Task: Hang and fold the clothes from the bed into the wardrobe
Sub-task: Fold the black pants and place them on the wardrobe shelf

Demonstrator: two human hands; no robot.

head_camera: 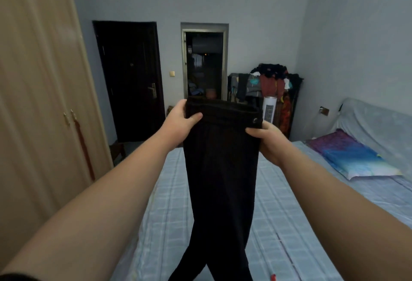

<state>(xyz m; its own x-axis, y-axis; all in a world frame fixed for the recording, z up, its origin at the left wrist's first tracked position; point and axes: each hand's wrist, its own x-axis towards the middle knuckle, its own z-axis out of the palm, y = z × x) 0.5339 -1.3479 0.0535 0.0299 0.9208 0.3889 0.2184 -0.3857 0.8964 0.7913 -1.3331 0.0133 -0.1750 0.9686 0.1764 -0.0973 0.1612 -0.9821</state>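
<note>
Both hands, left (180, 122) and right (268, 141), grip black trousers (220, 180) hanging vertically, waistband up.

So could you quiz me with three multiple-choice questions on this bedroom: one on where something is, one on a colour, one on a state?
1. Where is the pillow?
A. on the bed's right side
B. on the floor
C. in the wardrobe

2. What colour are the held trousers?
A. white
B. black
C. red

3. The wardrobe doors are:
A. wide open
B. removed
C. closed

Answers: 1 A, it lies on the bed at the right. 2 B, the cloth is black all over. 3 C, both doors sit flush, while the left hand and right hand grip the waistband.
</note>
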